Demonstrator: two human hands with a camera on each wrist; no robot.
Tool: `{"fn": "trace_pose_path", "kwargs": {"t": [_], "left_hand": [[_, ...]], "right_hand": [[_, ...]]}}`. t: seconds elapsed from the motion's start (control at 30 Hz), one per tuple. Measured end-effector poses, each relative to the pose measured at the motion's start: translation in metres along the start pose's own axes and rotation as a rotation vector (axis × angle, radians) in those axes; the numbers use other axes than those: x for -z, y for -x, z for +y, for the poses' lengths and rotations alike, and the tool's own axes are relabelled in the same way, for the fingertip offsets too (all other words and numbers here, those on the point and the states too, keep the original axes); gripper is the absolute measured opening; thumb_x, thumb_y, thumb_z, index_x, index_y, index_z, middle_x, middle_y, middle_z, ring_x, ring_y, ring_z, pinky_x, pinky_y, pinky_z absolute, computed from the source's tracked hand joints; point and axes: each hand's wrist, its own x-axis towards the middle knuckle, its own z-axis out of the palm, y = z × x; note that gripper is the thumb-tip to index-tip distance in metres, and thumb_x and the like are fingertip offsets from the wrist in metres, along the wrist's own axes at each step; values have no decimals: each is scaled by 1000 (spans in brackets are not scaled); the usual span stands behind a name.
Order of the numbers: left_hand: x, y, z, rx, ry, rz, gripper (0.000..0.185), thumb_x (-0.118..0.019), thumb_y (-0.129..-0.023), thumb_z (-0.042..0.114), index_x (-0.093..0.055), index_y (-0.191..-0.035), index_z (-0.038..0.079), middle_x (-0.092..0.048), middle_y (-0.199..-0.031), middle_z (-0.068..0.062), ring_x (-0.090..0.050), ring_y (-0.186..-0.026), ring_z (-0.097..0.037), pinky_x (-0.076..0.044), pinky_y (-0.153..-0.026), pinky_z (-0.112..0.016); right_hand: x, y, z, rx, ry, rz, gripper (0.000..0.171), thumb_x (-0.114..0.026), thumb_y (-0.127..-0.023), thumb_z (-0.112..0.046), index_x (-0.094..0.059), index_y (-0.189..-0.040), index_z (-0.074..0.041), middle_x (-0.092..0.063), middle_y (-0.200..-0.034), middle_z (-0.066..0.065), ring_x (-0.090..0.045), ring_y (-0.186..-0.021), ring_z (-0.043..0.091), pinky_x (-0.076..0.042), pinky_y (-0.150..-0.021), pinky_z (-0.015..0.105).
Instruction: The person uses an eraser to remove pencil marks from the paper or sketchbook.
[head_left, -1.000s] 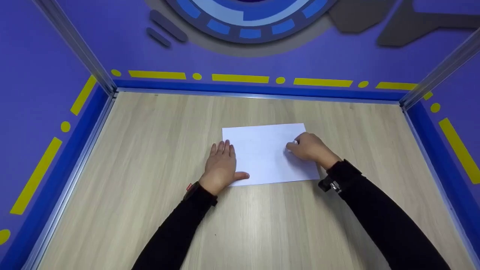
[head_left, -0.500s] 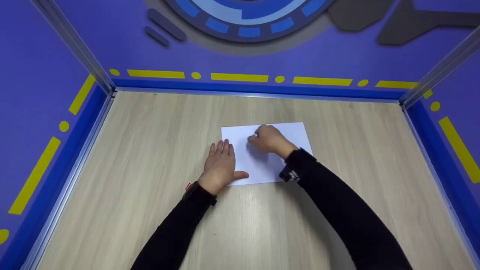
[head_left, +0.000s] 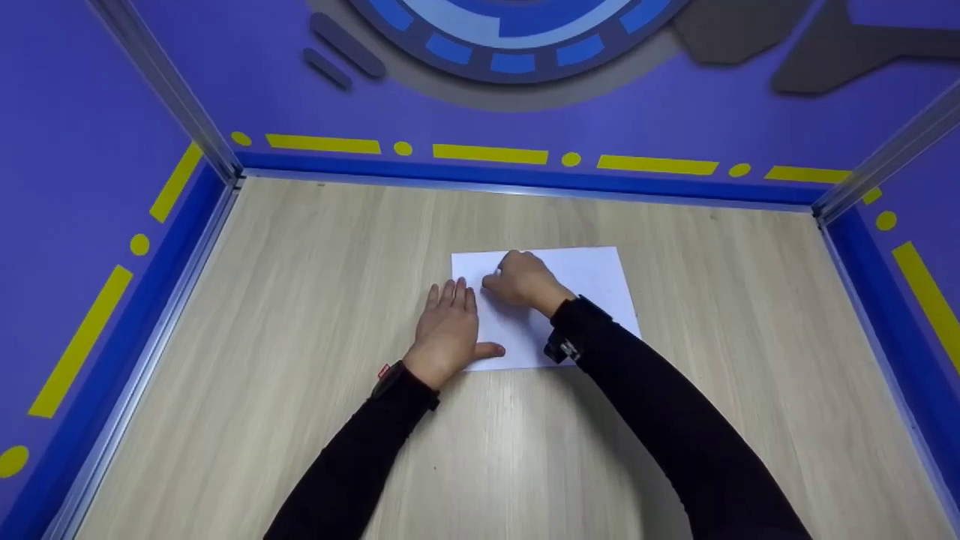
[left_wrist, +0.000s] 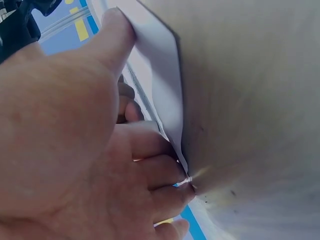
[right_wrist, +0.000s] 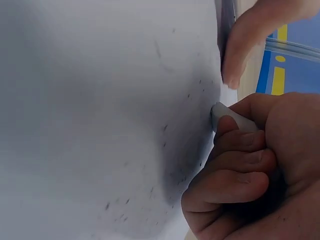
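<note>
A white sheet of paper (head_left: 589,300) lies on the wooden table. My left hand (head_left: 448,330) rests on its left edge, fingers straight and thumb spread over the lower corner. On the upper left part of the sheet, my right hand (head_left: 523,280) pinches a white eraser (right_wrist: 234,119) between thumb and curled fingers. The eraser's worn, greyish end touches the paper in the right wrist view; most of its body is hidden in the hand. Dark eraser crumbs (right_wrist: 128,201) and a faint grey pencil mark (right_wrist: 159,52) show on the sheet.
The wooden tabletop (head_left: 337,247) surrounds the sheet. Blue-purple panels (head_left: 480,120) with yellow markings stand at the back and both sides, edged by metal rails (head_left: 517,193). A black wristband with a small camera (head_left: 562,346) sits on the right wrist.
My right hand has moved left across the sheet with the eraser, from its right side toward my left hand. The left hand keeps its place on the paper.
</note>
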Motion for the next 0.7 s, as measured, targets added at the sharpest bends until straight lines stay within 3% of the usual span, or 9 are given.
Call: {"fn": "trace_pose_path", "kwargs": {"t": [0.3, 0.47, 0.53, 0.63, 0.7], "left_hand": [[1, -1, 0, -8, -17, -23, 120, -54, -77, 82, -25, -154, -5, -21, -164, -24, -18, -154, -36, -11, -126, -52], [0, 0, -1, -3, -14, -26, 119, -54, -78, 82, -24, -155, -4, -20, -164, -23, -17, -155, -35, -11, -127, -52], [0, 0, -2, -4, -2, -20, 119, -55, -78, 82, -24, -155, -5, -21, -164, -23, -18, -155, -36, -11, -126, -52], [-1, 1, -2, -8, 18, -10, 119, -56, -78, 80, -25, -155, -5, -21, -164, -24, -18, -154, -36, -11, -126, -52], [-3, 0, -2, -13, 19, -16, 119, -55, -79, 81, -24, -155, -5, -21, -164, -24, -17, -155, -36, -11, -126, -52]], "right_hand": [[22, 14, 54, -69, -58, 16, 50, -60, -87, -42, -74, -113, -2, -69, -107, 14, -61, -87, 27, -51, -78, 36], [39, 22, 92, -108, -78, 19, 45, -60, -88, -44, -74, -97, -1, -64, -94, 14, -57, -79, 25, -48, -69, 34], [46, 24, 107, -121, -83, 17, 45, -60, -88, -43, -73, -97, -1, -63, -94, 15, -57, -80, 25, -49, -70, 36], [55, 27, 127, -137, -87, 16, 53, -59, -90, -42, -70, -115, 4, -66, -112, 19, -60, -94, 29, -53, -86, 42], [60, 30, 138, -146, -89, 19, 54, -59, -90, -41, -67, -118, 5, -62, -118, 20, -59, -96, 29, -53, -83, 39]]}}
